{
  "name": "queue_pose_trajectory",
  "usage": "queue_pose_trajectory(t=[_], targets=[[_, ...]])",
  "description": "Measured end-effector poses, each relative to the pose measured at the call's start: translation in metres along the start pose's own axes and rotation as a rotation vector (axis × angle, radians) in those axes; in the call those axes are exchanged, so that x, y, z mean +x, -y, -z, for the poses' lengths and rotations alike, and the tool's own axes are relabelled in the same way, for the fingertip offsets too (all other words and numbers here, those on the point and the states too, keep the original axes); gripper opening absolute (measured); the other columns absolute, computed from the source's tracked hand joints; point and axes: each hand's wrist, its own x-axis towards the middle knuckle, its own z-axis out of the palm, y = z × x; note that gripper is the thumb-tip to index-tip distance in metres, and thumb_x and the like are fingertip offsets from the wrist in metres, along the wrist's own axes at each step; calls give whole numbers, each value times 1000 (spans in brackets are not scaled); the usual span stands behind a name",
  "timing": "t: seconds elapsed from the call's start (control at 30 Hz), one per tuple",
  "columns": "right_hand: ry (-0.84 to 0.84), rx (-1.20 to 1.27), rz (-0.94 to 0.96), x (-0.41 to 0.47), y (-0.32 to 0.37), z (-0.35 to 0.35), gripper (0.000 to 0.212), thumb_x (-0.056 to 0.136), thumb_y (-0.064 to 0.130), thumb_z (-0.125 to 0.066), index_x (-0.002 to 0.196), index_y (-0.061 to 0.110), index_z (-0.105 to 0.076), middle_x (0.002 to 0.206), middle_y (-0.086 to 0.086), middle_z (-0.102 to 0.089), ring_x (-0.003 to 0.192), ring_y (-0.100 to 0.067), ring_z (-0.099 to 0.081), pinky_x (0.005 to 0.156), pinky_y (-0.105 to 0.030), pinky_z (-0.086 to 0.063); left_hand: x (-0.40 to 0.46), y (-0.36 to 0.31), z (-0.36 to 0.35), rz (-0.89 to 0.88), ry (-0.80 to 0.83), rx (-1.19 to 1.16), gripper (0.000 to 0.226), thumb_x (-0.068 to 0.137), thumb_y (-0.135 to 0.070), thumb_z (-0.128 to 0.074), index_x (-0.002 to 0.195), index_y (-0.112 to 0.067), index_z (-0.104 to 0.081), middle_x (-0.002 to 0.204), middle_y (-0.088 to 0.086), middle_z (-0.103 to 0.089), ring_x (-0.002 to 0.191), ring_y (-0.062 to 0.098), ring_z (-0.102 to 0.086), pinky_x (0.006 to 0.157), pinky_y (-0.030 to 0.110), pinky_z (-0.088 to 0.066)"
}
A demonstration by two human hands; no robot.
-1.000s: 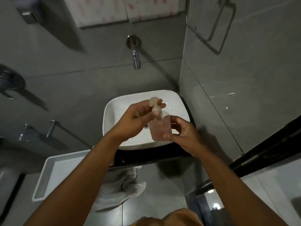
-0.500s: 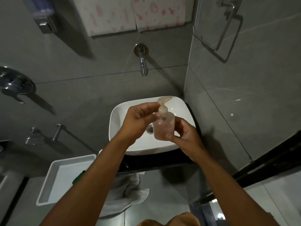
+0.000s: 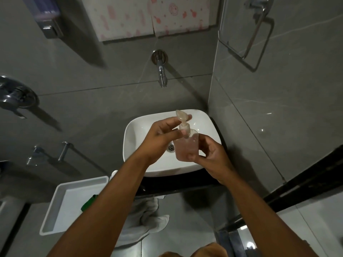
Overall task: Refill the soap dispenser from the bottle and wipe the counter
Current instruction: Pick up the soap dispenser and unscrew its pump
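Nearest, low by the floor, a pale towel (image 3: 148, 217) hangs in folds under the dark counter (image 3: 178, 184), and to its left a white tray (image 3: 55, 206) holds something green (image 3: 89, 202), mostly hidden by the forearm. Both arms reach forward over the counter edge. The right hand (image 3: 209, 154) is wrapped around the lower body of a small clear soap dispenser (image 3: 186, 145), fingers curled at its side and thumb across the front, holding it upright above the white basin (image 3: 133, 138); pinkish liquid fills most of it. The left hand (image 3: 159, 138) pinches the collar of the pump head (image 3: 182, 117), fingertips closed on the neck just under the nozzle. Below the dispenser the basin's drain (image 3: 171, 147) shows. Beyond, a chrome tap (image 3: 161, 75) juts from the grey tiled wall, a patterned sheet (image 3: 148, 15) covers the panel above it, and a towel ring (image 3: 248, 34) hangs on the right-hand wall.
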Motion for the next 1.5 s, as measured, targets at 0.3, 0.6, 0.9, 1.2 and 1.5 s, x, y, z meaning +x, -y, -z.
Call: queue_pose_trajectory(t=[0.3, 0.6, 0.9, 1.2, 1.5], targets=[[-5, 43, -13, 0, -5, -1, 59, 77, 1, -85, 124, 29, -62, 124, 4, -72, 118, -18, -68, 91, -30, -59, 2, -1, -1, -25, -31, 78, 24, 85, -12, -75, 107, -21, -80, 123, 0, -75, 120, 19, -68, 98, 39, -54], [-5, 32, -13, -1, -5, 4, 61, 78, -2, -84, 125, 27, -61, 125, 0, -71, 118, -17, -67, 91, -31, -59, 2, -8, -3, -18, 7, 228, 27, 85, -28, -77, 112, -30, -76, 128, -9, -72, 122, 23, -66, 109, 56, -48], [3, -3, -11, -3, -7, 8, 64, 78, 5, -86, 131, 25, -58, 129, 1, -69, 120, -16, -66, 95, -32, -59, 5, -11, -3, -40, -47, 414, 24, 85, -31, -82, 105, -42, -75, 118, -24, -73, 112, 7, -69, 105, 45, -52], [-26, -1, 15, -6, -7, 11, 63, 66, 35, -90, 123, 40, -63, 128, 6, -71, 120, -17, -67, 94, -33, -58, 5, -26, 8, -168, -319, -118, 19, 72, -4, -84, 83, -18, -82, 84, -2, -80, 79, 12, -76, 78, 22, -58], [-84, -42, -29, -10, -12, 26, 59, 64, 34, -90, 115, 50, -66, 122, 17, -72, 116, -9, -68, 84, -23, -59, -24, -25, 46, -173, -566, -397, 17, 89, -5, -73, 80, -19, -77, 83, -6, -75, 77, 6, -67, 71, 19, -50]])
